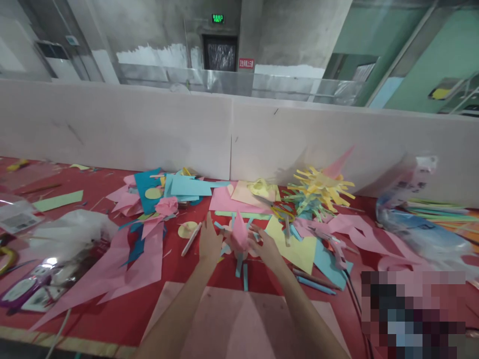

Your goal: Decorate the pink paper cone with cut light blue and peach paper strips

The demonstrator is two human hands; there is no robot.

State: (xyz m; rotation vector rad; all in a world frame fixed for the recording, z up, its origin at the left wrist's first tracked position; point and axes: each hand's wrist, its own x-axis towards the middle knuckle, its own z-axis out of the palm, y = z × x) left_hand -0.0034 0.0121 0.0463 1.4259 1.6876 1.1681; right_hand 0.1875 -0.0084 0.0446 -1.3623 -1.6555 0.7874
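Note:
A paper flower stands on the red table between my hands, with a pointed pink paper cone at its centre, pale pink petals and light blue strips around it. My left hand is at its left side, fingers stretched out and pointing away from me. At the right, my right hand has its fingers spread and bent toward the petals; whether they touch is hard to make out. A loose blue strip lies just in front of the flower. Left of my left hand lie a white pen and a yellow paper disc.
Scissors lie on paper behind my right hand. A pink glue gun with a black cord is at the right. A yellow fringed paper flower stands near the white partition. Pink sheets and plastic bags cover the left.

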